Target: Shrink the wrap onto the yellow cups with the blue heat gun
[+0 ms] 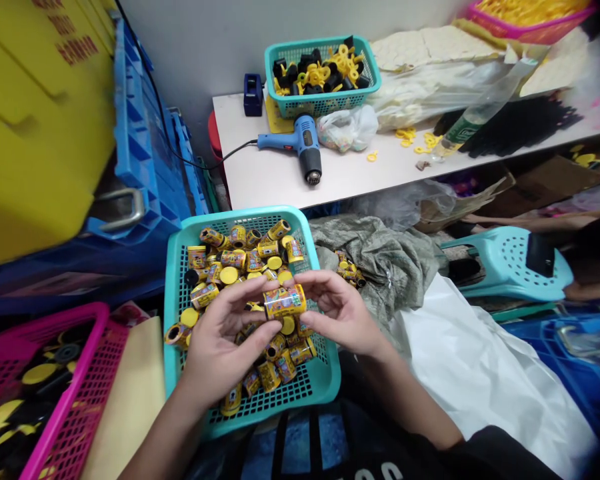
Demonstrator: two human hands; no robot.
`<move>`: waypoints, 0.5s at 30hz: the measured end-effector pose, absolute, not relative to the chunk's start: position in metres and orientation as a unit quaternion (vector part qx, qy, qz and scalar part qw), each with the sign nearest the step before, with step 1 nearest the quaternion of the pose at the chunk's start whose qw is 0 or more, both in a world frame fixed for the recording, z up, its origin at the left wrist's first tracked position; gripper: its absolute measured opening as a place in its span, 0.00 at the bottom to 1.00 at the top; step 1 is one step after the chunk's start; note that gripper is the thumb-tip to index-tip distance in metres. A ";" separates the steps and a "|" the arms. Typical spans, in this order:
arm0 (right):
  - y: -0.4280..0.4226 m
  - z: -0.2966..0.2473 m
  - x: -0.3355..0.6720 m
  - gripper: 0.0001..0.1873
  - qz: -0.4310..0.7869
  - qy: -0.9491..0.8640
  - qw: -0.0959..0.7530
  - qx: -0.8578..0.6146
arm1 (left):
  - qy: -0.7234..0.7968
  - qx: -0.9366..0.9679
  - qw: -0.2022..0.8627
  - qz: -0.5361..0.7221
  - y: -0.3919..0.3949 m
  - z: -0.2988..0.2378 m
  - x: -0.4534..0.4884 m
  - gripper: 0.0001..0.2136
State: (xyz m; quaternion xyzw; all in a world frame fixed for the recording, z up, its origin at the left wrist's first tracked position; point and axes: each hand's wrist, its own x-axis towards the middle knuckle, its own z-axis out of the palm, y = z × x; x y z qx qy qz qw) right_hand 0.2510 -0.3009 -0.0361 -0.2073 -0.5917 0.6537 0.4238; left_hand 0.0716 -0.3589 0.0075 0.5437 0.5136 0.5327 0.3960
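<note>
Both hands grip one small yellow labelled canister, held sideways above a teal basket. My left hand pinches its left end with thumb and fingers. My right hand has its fingers closed on the right end. Under the hands, the basket holds several more such canisters, some with yellow caps, lying in a loose heap.
A pink basket with black and yellow parts sits at the lower left. On the white table behind lie a blue heat gun, another teal basket of parts and plastic bags. A teal stool stands to the right.
</note>
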 end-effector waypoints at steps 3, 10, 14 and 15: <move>-0.302 -0.038 0.251 0.24 0.636 -0.605 0.429 -0.212 | 0.511 0.559 0.374 0.536 -0.360 0.004 0.071 0.23; -0.302 -0.041 0.245 0.25 0.596 -0.612 0.488 -0.179 | 0.500 0.625 0.317 0.509 -0.363 -0.006 0.070 0.27; -0.302 -0.041 0.242 0.29 0.606 -0.595 0.500 -0.170 | 0.556 0.625 0.244 0.490 -0.356 0.000 0.046 0.26; -0.302 -0.041 0.242 0.29 0.606 -0.594 0.501 -0.170 | 0.587 0.600 0.201 0.505 -0.353 0.003 0.034 0.24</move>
